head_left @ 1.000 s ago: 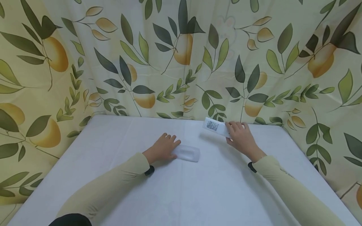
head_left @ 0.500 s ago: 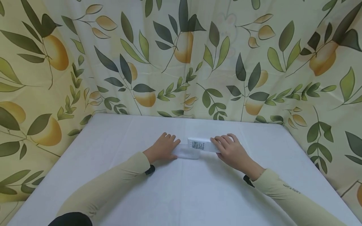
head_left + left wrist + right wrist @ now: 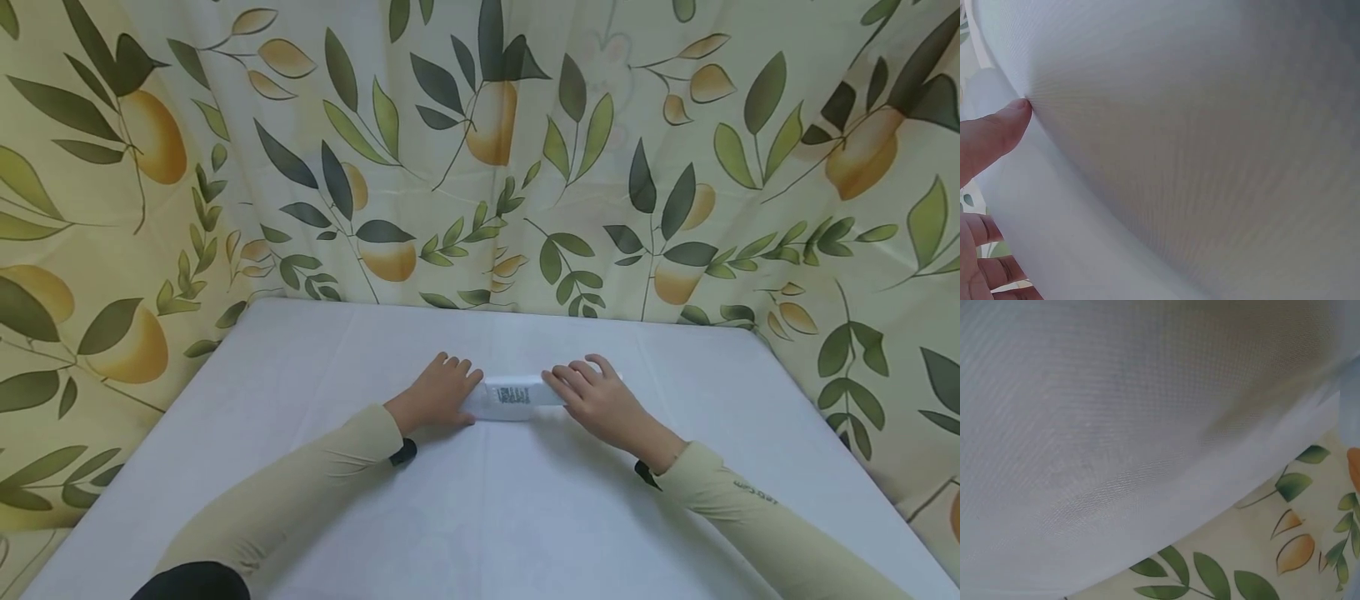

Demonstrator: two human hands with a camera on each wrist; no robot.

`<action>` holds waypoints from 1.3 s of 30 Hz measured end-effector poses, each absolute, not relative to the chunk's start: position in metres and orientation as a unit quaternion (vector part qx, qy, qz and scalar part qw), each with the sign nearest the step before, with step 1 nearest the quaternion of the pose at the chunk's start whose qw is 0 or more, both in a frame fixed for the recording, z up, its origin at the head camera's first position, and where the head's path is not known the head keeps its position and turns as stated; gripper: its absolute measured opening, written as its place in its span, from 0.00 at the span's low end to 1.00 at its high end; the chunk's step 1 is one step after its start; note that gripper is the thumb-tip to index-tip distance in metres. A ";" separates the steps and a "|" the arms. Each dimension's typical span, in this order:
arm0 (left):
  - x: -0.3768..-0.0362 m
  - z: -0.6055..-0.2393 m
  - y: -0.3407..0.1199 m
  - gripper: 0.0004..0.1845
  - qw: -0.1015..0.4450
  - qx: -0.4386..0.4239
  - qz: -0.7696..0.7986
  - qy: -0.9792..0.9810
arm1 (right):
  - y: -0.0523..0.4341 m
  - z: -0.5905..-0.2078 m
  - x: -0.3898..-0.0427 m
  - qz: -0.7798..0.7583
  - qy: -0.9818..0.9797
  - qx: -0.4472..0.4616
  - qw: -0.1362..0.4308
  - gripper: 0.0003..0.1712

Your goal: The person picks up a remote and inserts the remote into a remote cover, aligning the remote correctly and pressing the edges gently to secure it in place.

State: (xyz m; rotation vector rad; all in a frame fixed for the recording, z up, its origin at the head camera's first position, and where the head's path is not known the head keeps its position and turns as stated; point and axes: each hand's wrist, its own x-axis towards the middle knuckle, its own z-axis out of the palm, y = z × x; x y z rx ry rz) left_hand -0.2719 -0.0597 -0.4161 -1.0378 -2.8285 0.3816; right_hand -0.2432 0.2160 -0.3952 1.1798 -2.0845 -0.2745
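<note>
My left hand (image 3: pixel 438 392) grips the left end of a translucent plastic tray (image 3: pixel 504 414) on the table, thumb on the near side and fingers on the far side. A slim white box (image 3: pixel 513 393) with a black printed code lies over the tray and covers most of it in the head view. My right hand (image 3: pixel 600 398) holds this box by its right end, fingers across the top. In the left wrist view the left thumb (image 3: pixel 999 134) and several fingers show at the left edge. The right wrist view shows mostly white cloth.
A white cloth covers the table (image 3: pixel 480 508). Behind it and along both sides hangs a curtain (image 3: pixel 450 192) printed with leaves and fruit. Each wrist wears a black strap, and the sleeves (image 3: pixel 300 483) are pale green.
My right hand has brought the white box leftward and toward me, from over the table's back edge down onto the tray. The left hand has kept its place on the tray.
</note>
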 end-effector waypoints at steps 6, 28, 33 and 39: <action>-0.273 -0.418 -0.060 0.35 0.055 -0.343 0.124 -0.929 | 0.217 -0.400 -0.244 -0.110 -0.809 0.466 0.340 0.35; -0.274 -0.413 -0.036 0.18 0.094 -0.334 0.074 -0.935 | 0.220 -0.406 -0.235 -0.110 -0.821 0.463 0.316 0.39; -0.274 -0.409 -0.034 0.14 0.126 -0.342 0.068 -0.929 | 0.220 -0.405 -0.233 -0.118 -0.821 0.462 0.314 0.39; -0.275 -0.404 -0.037 0.07 0.154 -0.330 0.063 -0.929 | 0.218 -0.406 -0.231 -0.118 -0.820 0.467 0.310 0.38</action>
